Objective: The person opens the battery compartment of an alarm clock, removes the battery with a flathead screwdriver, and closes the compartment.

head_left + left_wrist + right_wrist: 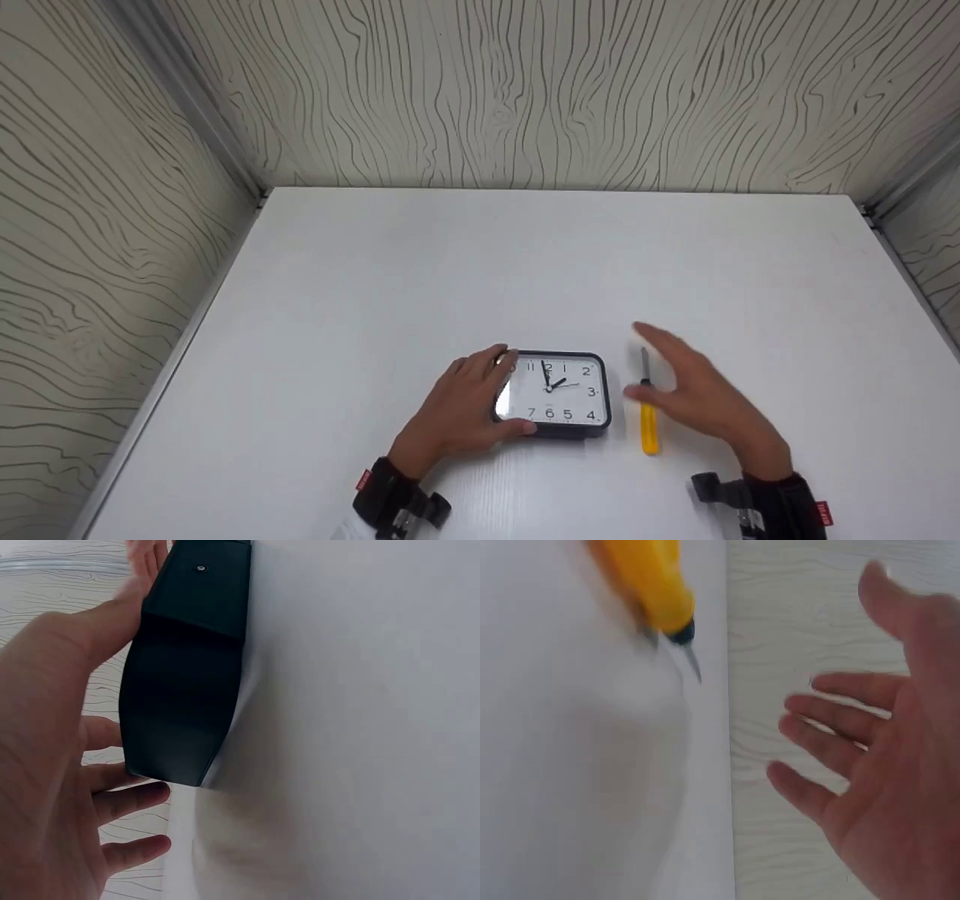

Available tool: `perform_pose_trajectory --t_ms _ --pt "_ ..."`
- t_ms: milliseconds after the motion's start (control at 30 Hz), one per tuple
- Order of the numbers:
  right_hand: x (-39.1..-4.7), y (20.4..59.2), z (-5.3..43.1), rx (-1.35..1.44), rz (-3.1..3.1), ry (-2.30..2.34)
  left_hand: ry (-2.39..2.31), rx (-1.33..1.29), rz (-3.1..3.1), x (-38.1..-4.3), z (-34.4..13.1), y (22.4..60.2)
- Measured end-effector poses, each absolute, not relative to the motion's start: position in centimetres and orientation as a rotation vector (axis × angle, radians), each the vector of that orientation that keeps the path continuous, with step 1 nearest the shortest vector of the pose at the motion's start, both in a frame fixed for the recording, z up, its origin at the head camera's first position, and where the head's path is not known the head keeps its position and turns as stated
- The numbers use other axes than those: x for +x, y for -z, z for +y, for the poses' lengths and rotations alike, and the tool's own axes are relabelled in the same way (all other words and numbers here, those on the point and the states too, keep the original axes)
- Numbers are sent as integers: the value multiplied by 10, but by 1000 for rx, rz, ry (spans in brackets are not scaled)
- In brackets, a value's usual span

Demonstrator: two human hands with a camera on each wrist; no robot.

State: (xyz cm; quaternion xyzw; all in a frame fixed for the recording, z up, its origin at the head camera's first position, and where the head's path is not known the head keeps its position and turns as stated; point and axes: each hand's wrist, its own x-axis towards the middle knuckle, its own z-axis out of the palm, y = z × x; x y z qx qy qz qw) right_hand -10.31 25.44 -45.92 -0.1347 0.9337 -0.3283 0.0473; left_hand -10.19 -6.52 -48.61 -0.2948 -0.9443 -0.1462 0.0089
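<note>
A rectangular alarm clock (574, 401) with a black frame and white dial lies face up on the white table. My left hand (465, 409) grips its left end, thumb along the near edge and fingers at the far edge. In the left wrist view the clock's dark side (180, 690) shows a small screw, with the thumb against it. To the clock's right lies a screwdriver (649, 435) with a yellow handle and metal shaft. Over it my right hand (701, 390) is spread, thumb and fingers wide apart. The right wrist view shows its straight fingers apart from the blurred screwdriver (649, 585).
The white table (450, 262) reaches back to a wall (487, 97) with a wood-grain pattern. Another patterned panel (90, 225) stands along the left side. Each wrist wears a black strap with a camera mount.
</note>
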Motion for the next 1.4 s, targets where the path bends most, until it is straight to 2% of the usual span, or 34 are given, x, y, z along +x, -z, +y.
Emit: perform_pose_trajectory --t_ms 200,367,467,633,800,933,1033,1200,1300,1400 --pt "-101 472 213 -652 2697 913 478 -973 -2921 -106 -58 481" --pt "-101 470 213 -821 2767 1073 486 -1091 -2876 -110 -35 475" --pt "-101 463 214 -896 2690 1283 558 -1076 -2833 -112 -28 469" --pt "-97 449 208 -962 2355 1738 1184 -999 -2644 -111 -31 455" --pt "-88 439 193 -892 2181 1704 1921 -1066 -2358 -102 -29 436" --pt "-89 437 188 -971 2297 1624 2082 -1150 -2253 -97 -36 414" --pt "-93 443 194 -1065 2452 1496 2092 -1103 -2323 -97 -49 407" --pt "-99 460 207 -976 2561 1276 1792 -938 -2716 -108 -76 449" --pt "-99 469 209 -868 2586 1184 1476 -987 -2863 -118 -81 484" --pt "-99 474 208 -835 2615 1114 1288 -1058 -2879 -121 -80 499"
